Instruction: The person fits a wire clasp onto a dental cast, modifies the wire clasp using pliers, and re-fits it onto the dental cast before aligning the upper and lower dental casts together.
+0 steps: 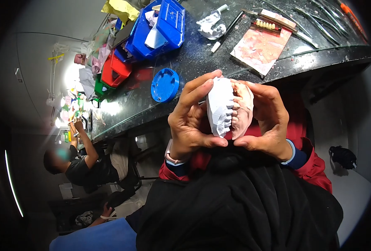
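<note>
In front of my chest, a white plaster dental cast (219, 106) and a pinkish-tan dental cast (244, 109) are brought together with their rows of teeth facing. My left hand (192, 115) grips the white cast, fingertips at its upper end and thumb at its lower end. Around the pinkish cast curl the fingers and thumb of my right hand (272, 119). The two thumb tips lie close to each other beneath the casts. The palm-side surfaces of both casts are partly hidden by my hands.
On the dark bench (129, 106) lie a blue round lid (165, 85), a small white cast (211, 26), a pen (227, 32), a pink-stained pad (258, 52), a strip of teeth (265, 25) and several metal tools. Blue (175, 25) and red (115, 69) bins stand left. Another person (85, 167) works farther along.
</note>
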Demonstrator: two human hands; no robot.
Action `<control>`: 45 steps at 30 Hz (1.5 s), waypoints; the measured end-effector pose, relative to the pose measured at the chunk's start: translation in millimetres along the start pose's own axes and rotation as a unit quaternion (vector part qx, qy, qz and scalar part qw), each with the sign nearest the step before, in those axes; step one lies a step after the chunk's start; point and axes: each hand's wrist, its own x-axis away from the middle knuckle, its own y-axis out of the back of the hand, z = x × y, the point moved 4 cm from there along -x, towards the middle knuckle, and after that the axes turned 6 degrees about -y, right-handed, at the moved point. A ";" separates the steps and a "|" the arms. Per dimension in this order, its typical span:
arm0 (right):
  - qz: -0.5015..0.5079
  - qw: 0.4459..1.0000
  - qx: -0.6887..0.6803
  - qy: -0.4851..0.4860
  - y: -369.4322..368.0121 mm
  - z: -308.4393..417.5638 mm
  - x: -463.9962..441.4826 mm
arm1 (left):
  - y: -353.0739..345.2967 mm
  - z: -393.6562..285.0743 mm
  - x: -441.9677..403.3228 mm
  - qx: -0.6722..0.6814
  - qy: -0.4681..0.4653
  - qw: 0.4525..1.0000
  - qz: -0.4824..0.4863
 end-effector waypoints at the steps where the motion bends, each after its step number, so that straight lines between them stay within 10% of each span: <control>1: 0.000 1.000 0.003 -0.001 -0.2 -0.3 0.5 | -0.1 -0.3 0.4 0.002 0.007 1.000 -0.003; 45: -0.018 0.998 0.043 0.033 -1.5 16.0 1.0 | 0.2 -7.3 0.2 0.034 0.001 0.999 0.034</control>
